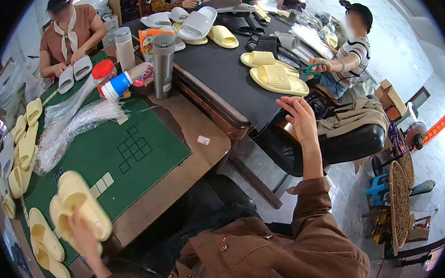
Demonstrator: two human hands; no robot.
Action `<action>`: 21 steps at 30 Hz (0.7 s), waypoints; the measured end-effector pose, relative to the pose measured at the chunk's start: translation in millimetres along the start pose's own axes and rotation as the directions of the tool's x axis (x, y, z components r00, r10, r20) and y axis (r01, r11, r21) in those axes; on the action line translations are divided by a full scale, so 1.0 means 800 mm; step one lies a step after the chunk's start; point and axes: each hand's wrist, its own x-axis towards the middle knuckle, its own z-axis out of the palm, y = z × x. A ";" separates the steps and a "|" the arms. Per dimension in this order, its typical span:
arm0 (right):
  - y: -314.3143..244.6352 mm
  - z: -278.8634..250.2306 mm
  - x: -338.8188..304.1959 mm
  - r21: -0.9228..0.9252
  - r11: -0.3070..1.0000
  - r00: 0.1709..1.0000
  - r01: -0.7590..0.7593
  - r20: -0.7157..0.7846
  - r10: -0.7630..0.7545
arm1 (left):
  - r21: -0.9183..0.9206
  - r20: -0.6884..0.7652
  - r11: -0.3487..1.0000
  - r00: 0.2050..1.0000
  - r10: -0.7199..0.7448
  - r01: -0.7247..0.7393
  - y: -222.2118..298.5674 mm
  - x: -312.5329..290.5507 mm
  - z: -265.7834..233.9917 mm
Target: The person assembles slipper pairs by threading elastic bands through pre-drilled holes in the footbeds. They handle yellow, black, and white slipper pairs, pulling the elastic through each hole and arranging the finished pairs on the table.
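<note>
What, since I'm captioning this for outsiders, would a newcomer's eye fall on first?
Probably the pale yellow slippers, blurred in the person's left hand by the near edge of the green mat at lower left. Next might come the shiny heap of clear plastic farther up that mat, and the empty right hand, raised just below a yellow pair on the dark table.

L head cam, wide FOV, looks dn @ nearby hands (303,120).
</note>
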 end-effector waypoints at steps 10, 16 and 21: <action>0.015 -0.018 0.008 -0.333 0.943 0.991 0.018 -0.121 -0.062 | 0.082 -0.131 0.985 0.981 -0.142 0.153 -0.263 0.023 0.001; 0.054 -0.053 0.089 -0.923 0.358 0.850 0.141 -0.073 -0.522 | -0.049 -0.232 0.995 0.968 -0.093 0.084 -0.250 0.019 -0.001; 0.050 -0.050 0.117 -0.947 0.320 0.885 0.029 -0.124 -0.448 | -0.047 -0.212 0.992 0.969 -0.125 0.118 -0.239 0.012 -0.011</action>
